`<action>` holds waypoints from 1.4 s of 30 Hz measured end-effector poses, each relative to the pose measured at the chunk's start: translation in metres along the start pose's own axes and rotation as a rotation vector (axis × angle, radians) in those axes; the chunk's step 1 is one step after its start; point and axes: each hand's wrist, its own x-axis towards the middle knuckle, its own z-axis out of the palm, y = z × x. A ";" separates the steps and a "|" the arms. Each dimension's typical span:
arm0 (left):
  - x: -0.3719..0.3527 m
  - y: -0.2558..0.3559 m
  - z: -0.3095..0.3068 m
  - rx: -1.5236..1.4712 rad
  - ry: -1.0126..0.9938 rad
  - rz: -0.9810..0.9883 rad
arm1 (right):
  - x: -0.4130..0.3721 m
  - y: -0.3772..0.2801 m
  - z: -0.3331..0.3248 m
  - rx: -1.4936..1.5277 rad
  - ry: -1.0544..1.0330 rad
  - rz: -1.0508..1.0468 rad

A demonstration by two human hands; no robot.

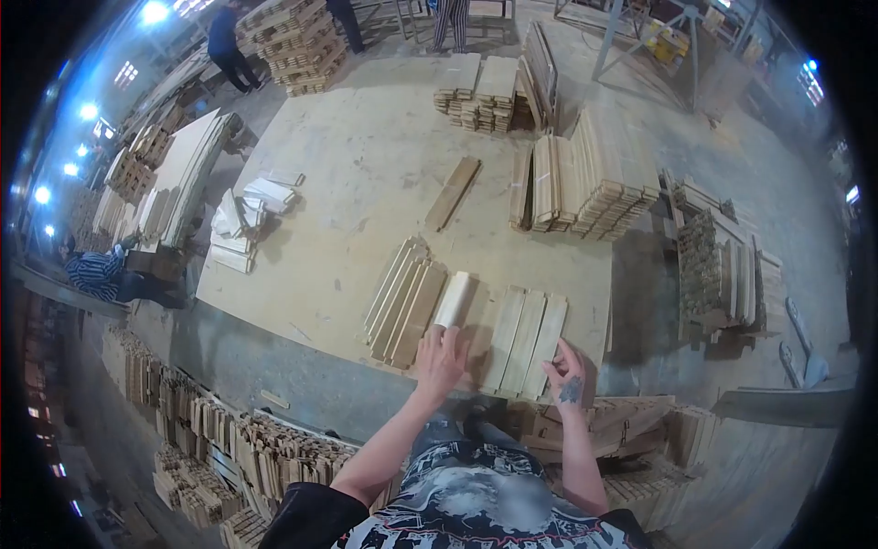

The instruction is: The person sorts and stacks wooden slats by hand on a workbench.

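My left hand (441, 360) has its fingers bent over the near end of a pale wooden board (455, 298), which looks brighter than the wood around it. At its left lies a row of narrow wooden slats (402, 297) with notched ends. My right hand (565, 375) is at the right edge of a flat group of wooden slats (523, 339). Its thumb rests over the outermost slat and the index finger lies along the side. The undersides of both grips are hidden.
A large sheet-topped table (311, 220) carries a single slat (453, 193), white offcuts (265, 197) and tall board stacks (594, 174). More stacked wood (727, 274) stands at the right. Below the near edge are racked pieces (247, 430). A person in stripes (101, 273) is at far left.
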 end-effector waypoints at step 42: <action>0.002 -0.027 0.014 0.148 0.077 -0.275 | 0.007 0.011 -0.001 -0.050 -0.013 -0.071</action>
